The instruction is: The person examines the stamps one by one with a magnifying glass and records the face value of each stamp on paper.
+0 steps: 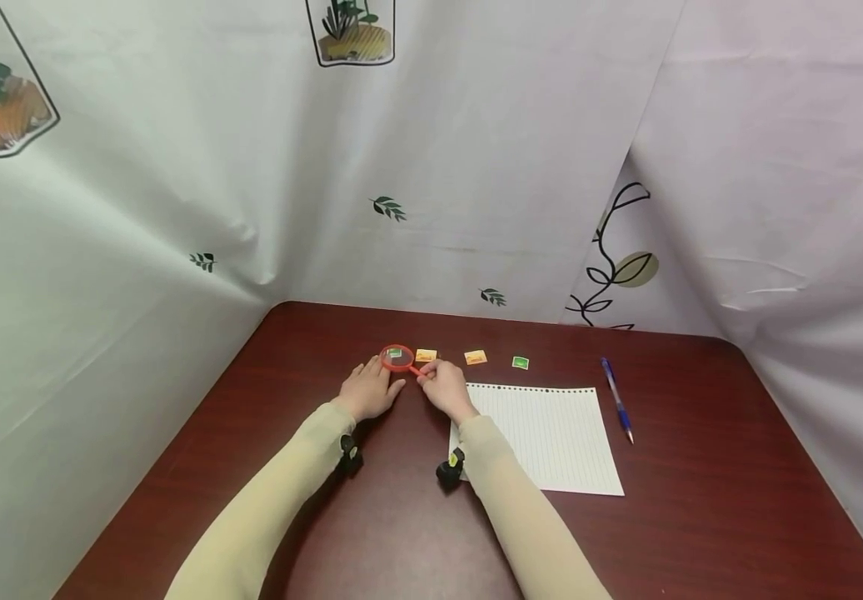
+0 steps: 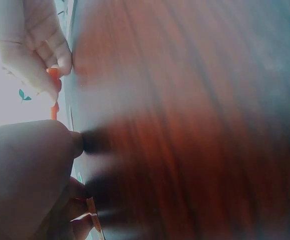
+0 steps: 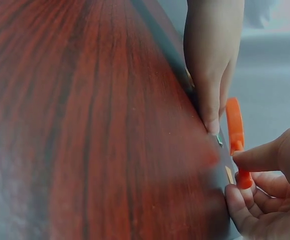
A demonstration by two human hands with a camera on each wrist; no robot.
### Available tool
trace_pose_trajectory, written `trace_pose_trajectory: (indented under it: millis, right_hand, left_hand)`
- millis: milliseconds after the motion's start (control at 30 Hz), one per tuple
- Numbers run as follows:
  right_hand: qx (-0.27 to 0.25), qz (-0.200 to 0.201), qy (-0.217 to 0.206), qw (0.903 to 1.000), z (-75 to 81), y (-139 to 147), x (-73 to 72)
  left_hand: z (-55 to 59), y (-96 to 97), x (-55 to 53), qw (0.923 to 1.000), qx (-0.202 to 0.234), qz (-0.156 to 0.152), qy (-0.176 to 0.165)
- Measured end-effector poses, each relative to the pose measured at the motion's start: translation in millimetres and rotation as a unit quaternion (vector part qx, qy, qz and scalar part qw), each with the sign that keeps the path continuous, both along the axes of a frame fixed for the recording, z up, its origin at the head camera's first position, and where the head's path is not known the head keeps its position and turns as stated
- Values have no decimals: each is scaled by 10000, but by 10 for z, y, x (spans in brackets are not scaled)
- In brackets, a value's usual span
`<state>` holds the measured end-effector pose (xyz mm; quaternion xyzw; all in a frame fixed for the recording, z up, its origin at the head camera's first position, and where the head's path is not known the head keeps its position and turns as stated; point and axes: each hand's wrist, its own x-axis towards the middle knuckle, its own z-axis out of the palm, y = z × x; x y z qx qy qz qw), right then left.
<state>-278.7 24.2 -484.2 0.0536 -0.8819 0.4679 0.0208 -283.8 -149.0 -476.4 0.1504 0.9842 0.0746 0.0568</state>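
My right hand [image 1: 446, 390] pinches the handle of an orange-red magnifying glass [image 1: 399, 361] between thumb and fingers. The lens is raised over a small green stamp [image 1: 395, 353], which shows through it. Close to that stamp, my left hand [image 1: 367, 392] rests on the table with its fingers extended. The left thumb tip lies right by the green stamp [image 3: 219, 141] in the right wrist view. At the left fingers, the left wrist view shows the edge of an orange stamp [image 2: 93, 212]. Another orange stamp [image 1: 426, 355] lies just beyond my right fingertips.
Farther right in the row are an orange stamp [image 1: 476, 357] and a green stamp [image 1: 521, 363]. A lined sheet of paper [image 1: 551, 433] lies partly under my right forearm, with a blue pen [image 1: 617, 400] to its right. A patterned curtain [image 1: 439, 167] hangs behind the brown table [image 1: 701, 467].
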Motion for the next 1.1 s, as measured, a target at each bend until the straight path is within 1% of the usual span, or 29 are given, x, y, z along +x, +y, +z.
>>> trace_pose_trajectory:
  millis: [233,300,500,633,733,833,933,1033,1100]
  right_hand:
    - [-211,1,-112,9997,16,76,65]
    - [-332,16,-108,9994,57,107,94]
    - [-553,-67,225,9982,238,270,145]
    - [-545,-231,370,9976,304,441,173]
    - [-572,-324,415,9970,332,582,200]
    - [-588,-425,478,9962,363,733,235]
    - [-538,-630,584,9949,409,902,274]
    - [-470,-872,698,9926,466,1095,316]
    - [-450,-1004,758,9910,503,1241,352]
  left_hand:
    - [17,33,26,9997,-204,-106,96]
    - [21,39,32,9995,-289,-115,113]
    - [19,62,43,9967,-764,-208,160]
    - [23,87,48,9949,-968,-186,205]
    - [32,117,56,9933,-1100,-156,317]
    - [46,158,76,9892,-1389,-181,428]
    - [67,207,104,9852,-1588,-256,592]
    - [84,259,135,9837,-1601,-301,758]
    - [85,296,159,9836,-1592,-301,797]
